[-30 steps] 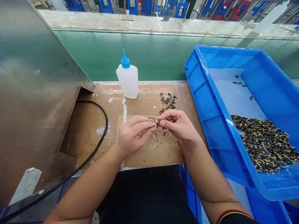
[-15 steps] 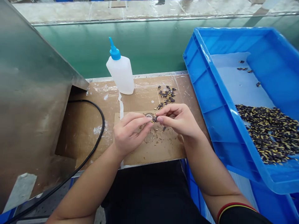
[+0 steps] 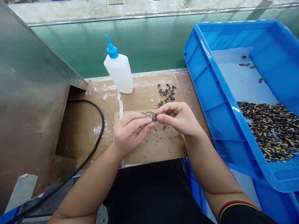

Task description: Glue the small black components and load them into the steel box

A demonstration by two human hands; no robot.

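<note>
Brown cardboard covers the bench, and behind it stretches a green surface. At the left stands a metal box, with a black cable curving beside it. Over a smaller card, whose top shows carved grooves and crumbs, the two hands meet. With thumb and finger closed together, the right hand grips a small dark piece. The left hand has its fingertips pressed together at the yellow end of this same piece, so the piece is between both hands, above the card. Just beyond the right hand lies a loose pile of similar pieces. Farther left, a white bottle with blue cap stands slightly tilted in the view. At the right, a blue bin holds many more pieces.
</note>
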